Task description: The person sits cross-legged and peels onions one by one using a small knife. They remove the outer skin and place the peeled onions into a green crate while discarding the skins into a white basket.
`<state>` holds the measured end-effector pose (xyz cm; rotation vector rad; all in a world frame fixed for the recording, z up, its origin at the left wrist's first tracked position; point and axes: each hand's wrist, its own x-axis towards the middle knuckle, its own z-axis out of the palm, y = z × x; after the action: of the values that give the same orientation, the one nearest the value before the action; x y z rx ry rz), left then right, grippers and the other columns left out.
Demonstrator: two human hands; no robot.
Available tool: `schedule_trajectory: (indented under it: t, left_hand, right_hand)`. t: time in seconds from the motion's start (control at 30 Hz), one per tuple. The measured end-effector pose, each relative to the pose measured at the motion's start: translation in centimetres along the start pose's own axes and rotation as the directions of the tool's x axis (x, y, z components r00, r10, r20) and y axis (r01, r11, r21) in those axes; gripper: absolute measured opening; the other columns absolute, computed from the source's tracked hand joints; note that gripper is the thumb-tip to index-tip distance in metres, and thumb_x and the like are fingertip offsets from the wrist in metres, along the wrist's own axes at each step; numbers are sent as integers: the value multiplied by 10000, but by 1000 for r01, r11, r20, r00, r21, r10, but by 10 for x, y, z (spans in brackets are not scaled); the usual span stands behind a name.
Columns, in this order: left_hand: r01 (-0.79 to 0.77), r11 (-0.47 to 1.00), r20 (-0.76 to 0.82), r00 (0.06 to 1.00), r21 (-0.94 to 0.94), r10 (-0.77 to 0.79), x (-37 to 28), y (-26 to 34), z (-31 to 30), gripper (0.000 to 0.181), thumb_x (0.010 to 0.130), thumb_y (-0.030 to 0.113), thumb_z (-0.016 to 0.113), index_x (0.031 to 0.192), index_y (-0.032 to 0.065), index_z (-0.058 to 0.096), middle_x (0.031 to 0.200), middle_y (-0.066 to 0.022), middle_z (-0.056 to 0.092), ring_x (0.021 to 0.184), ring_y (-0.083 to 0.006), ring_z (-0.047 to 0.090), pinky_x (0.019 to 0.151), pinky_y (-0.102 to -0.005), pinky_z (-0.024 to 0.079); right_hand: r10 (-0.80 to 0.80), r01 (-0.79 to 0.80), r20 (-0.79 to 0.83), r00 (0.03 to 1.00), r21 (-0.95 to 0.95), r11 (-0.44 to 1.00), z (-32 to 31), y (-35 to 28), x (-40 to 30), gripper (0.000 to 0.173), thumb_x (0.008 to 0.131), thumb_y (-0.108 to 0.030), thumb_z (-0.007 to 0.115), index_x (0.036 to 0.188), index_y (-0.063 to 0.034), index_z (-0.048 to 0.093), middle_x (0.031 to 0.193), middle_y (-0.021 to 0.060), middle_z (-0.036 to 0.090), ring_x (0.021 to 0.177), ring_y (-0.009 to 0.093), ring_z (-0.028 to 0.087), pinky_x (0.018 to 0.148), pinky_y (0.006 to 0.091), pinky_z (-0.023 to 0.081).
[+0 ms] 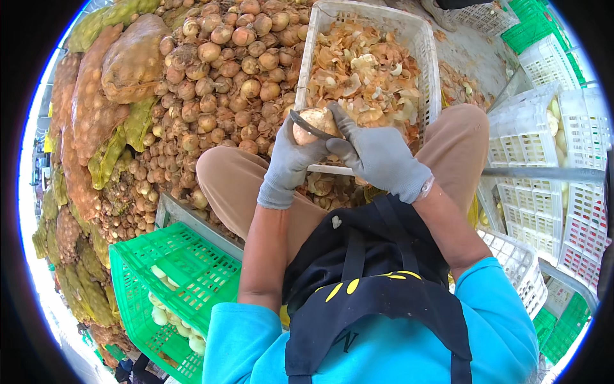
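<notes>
Both of my hands wear grey knit gloves and meet over the near end of a white plastic crate [434, 72] filled with onion skins [364, 72]. An onion [317, 122] with pale and brown patches sits in my left hand [295, 158]. In my right hand [374, 149] is a small knife with a dark curved blade [309, 126], which lies across the onion's face. My right thumb and fingers close around the knife's near end; its handle is mostly hidden. Part of the onion's underside is hidden by my left fingers.
A large heap of unpeeled onions [230, 81] spreads ahead and left, with filled mesh sacks [132, 60] beyond. A green crate [177, 254] with peeled onions [165, 317] stands at near left. White crates [523, 129] are stacked on the right beside a metal bar [542, 174].
</notes>
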<state>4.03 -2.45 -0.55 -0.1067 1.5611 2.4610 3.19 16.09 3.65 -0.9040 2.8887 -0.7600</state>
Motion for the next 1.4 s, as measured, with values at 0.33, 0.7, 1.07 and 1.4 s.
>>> schedule_trajectory:
  t: [0.33, 0.7, 1.07, 1.4]
  left_hand:
    - [-29, 986, 86, 996, 162, 15, -7, 6, -2, 568, 658, 25, 691, 1207, 27, 544, 964, -40, 627, 845, -123, 609, 750, -259, 515]
    - [78, 997, 110, 991, -11, -77, -8, 12, -8, 535, 666, 30, 718, 1173, 17, 550, 955, -39, 644, 791, -114, 621, 684, -249, 524]
    - [12, 1000, -24, 1000, 18, -12, -11, 15, 1, 516, 698, 27, 764, 1162, -6, 541, 952, -46, 638, 803, -112, 622, 685, -250, 532]
    - [50, 997, 60, 997, 58, -53, -10, 15, -4, 407, 716, 43, 732, 1076, 22, 544, 846, -28, 604, 630, -69, 558, 525, -199, 447]
  right_hand:
    - [-12, -35, 231, 973, 198, 980, -20, 10, -2, 606, 993, -476, 405, 1490, -141, 318, 673, 163, 616, 603, 361, 613, 563, 440, 489]
    - [23, -79, 201, 979, 277, 958, -15, 0, -5, 640, 1006, -434, 395, 1495, -46, 252, 718, 227, 623, 654, 405, 622, 604, 476, 486]
    - [92, -147, 199, 976, 280, 949, 3, -7, -1, 671, 999, -452, 411, 1478, -3, 274, 699, 211, 613, 641, 360, 627, 608, 432, 484]
    - [3, -23, 182, 983, 113, 993, 2, 7, 0, 579, 987, -400, 452, 1480, -119, 337, 687, 168, 630, 597, 358, 621, 559, 461, 480]
